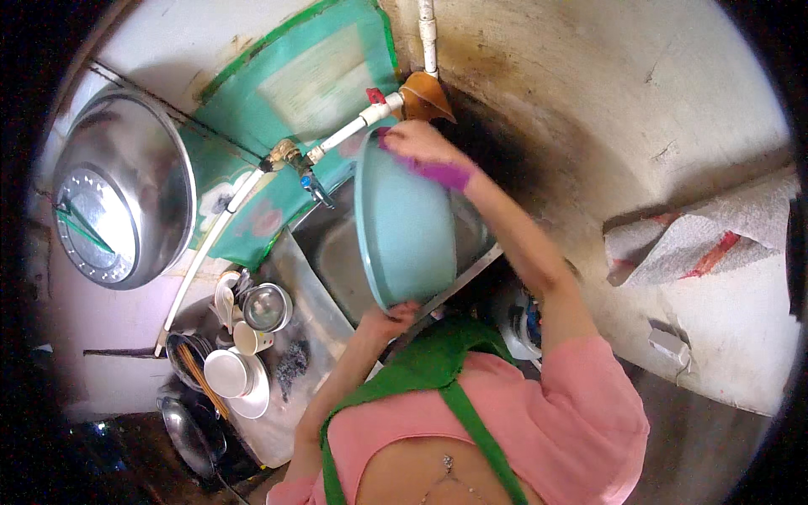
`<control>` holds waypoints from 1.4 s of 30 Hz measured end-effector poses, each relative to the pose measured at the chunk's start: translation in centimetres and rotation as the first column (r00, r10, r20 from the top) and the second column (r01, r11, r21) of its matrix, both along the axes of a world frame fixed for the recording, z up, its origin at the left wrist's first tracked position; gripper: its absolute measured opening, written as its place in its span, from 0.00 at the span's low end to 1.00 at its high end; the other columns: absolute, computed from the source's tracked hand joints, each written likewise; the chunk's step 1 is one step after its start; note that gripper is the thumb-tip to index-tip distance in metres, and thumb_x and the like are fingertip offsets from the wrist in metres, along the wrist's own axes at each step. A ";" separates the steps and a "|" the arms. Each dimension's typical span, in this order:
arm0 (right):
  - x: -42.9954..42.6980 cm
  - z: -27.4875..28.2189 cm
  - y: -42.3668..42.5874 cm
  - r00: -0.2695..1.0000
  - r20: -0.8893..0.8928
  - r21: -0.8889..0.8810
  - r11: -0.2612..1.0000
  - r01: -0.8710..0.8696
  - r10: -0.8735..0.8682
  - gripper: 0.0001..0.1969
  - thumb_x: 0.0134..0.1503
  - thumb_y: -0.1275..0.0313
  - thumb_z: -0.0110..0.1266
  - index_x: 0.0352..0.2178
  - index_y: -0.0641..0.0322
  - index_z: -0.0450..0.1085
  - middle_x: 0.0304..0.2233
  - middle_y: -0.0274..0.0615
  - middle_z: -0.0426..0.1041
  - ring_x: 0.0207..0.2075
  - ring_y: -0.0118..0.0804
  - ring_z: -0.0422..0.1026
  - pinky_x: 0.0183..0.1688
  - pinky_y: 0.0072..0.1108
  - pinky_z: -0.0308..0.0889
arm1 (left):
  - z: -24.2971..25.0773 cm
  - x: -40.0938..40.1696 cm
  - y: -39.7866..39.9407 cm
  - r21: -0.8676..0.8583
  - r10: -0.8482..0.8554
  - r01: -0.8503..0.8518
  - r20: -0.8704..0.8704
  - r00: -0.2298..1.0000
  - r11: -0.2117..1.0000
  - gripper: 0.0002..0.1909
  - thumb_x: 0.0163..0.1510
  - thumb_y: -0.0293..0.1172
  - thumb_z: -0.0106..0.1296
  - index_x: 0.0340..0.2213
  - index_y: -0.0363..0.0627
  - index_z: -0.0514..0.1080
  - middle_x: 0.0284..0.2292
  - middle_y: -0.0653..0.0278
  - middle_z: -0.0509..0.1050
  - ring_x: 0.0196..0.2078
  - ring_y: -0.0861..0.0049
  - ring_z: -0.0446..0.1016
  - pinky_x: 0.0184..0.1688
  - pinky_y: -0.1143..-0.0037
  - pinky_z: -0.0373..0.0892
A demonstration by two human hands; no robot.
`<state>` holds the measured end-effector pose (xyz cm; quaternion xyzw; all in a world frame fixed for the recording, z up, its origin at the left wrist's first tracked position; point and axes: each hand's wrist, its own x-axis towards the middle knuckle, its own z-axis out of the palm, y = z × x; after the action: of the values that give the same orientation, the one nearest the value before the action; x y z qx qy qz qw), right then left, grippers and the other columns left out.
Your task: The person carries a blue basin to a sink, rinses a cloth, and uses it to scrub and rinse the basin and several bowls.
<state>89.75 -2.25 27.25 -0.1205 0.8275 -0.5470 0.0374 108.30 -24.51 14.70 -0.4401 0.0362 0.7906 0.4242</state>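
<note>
A light-blue plastic basin point(410, 233) stands tilted on its side over a metal sink point(334, 265). My left hand point(394, 319) grips the near end of its rim. At the far end of the rim, my right hand point(426, 148) presses a purple cloth point(442, 173) against the basin. Part of the cloth hangs below the palm towards the wrist. The basin's inside faces left and is mostly hidden. Just left of the basin, a tap point(314, 189) with a blue-marked handle points down at the sink.
Left of the sink, the counter point(265, 442) holds white bowls point(227, 374), a paper cup point(252, 339), a metal bowl point(265, 307), chopsticks point(202, 379) and a steel-wool scourer point(293, 366). A large steel basin point(151, 189) hangs on the wall. White pipe point(214, 252) runs along it.
</note>
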 end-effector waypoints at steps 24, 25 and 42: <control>14.9 -1.9 -7.9 0.732 -0.679 0.329 0.866 0.378 -0.061 0.23 0.47 0.72 0.37 0.46 0.74 0.55 0.49 0.54 0.55 0.51 0.50 0.54 0.55 0.41 0.42 | -1.8 0.1 -2.4 -0.128 0.249 -0.231 0.139 0.959 0.964 0.10 0.48 0.32 0.40 0.32 0.42 0.64 0.23 0.63 0.65 0.23 0.70 0.65 0.20 0.75 0.62; 12.2 -0.8 -6.7 0.676 -0.699 0.129 0.890 0.437 -0.231 0.18 0.50 0.74 0.37 0.43 0.71 0.59 0.48 0.52 0.58 0.52 0.46 0.54 0.54 0.37 0.45 | -2.4 1.0 -3.4 -0.275 0.148 -0.129 0.051 0.988 0.953 0.11 0.48 0.32 0.41 0.34 0.41 0.64 0.24 0.61 0.66 0.24 0.68 0.66 0.22 0.74 0.64; 9.7 -2.3 -1.1 0.814 0.264 -0.653 0.526 0.545 -0.517 0.26 0.32 0.81 0.45 0.40 0.66 0.65 0.25 0.34 0.68 0.23 0.24 0.65 0.28 0.16 0.61 | 9.9 -1.2 1.1 -0.483 -0.941 -0.876 0.295 -0.166 0.003 0.31 0.38 0.36 0.57 0.42 0.35 0.59 0.44 0.42 0.60 0.43 0.57 0.64 0.42 0.67 0.62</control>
<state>99.42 -3.39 24.94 0.1424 0.5505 -0.8061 -0.1639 107.13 -23.44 24.57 0.2711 0.9381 0.2084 -0.0548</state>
